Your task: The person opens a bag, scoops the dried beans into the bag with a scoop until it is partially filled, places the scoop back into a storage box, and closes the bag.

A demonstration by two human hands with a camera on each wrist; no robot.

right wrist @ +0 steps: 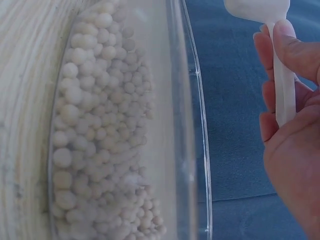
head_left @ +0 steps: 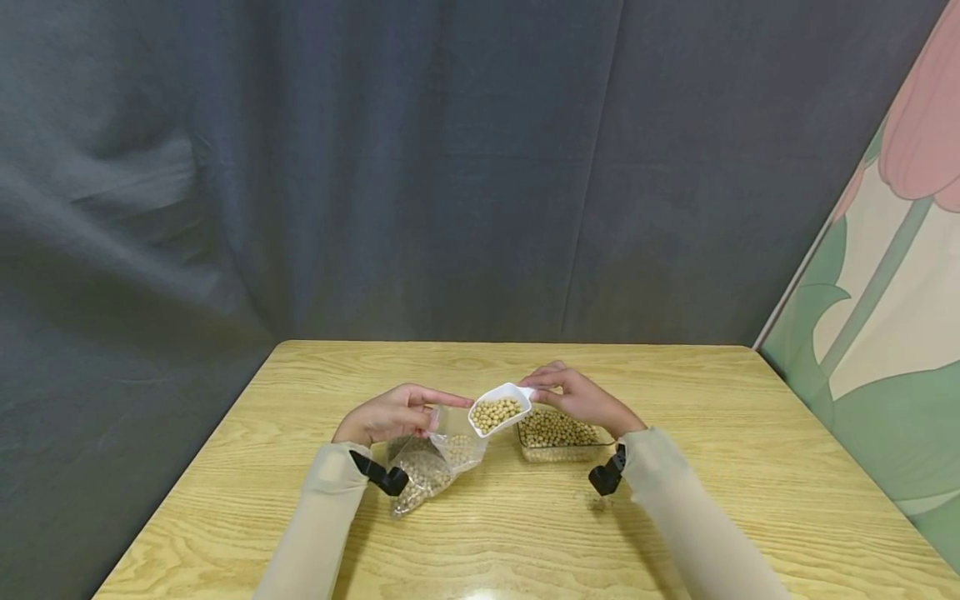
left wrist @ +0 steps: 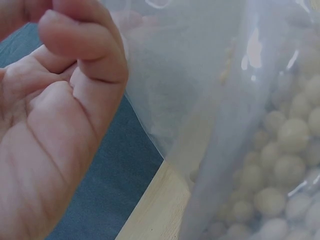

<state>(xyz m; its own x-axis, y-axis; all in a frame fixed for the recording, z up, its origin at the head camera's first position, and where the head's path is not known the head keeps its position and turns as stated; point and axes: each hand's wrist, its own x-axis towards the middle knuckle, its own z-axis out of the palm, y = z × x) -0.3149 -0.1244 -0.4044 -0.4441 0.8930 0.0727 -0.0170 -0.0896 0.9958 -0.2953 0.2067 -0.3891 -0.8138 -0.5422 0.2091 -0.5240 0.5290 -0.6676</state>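
Observation:
My left hand [head_left: 393, 415] pinches the mouth of a clear plastic bag [head_left: 426, 477], with its index finger stretched toward the scoop's lip. Pale yellow round beans, like soybeans, fill the lower part of the bag, seen close up in the left wrist view. By its handle, my right hand [head_left: 576, 402] grips a white scoop [head_left: 512, 389], which holds a heap of the same beans [head_left: 495, 414]. The scoop is in the air, its front tilted toward the bag's mouth. Under and beside the right hand stands a clear rectangular container [right wrist: 192, 120] with more beans [right wrist: 100, 105] inside.
Everything stands on a light wood-grain table [head_left: 675, 492]. A dark curtain [head_left: 465, 183] hangs behind its far edge, and a flower-patterned panel [head_left: 870, 317] rises on the right. Both wrists carry black camera mounts.

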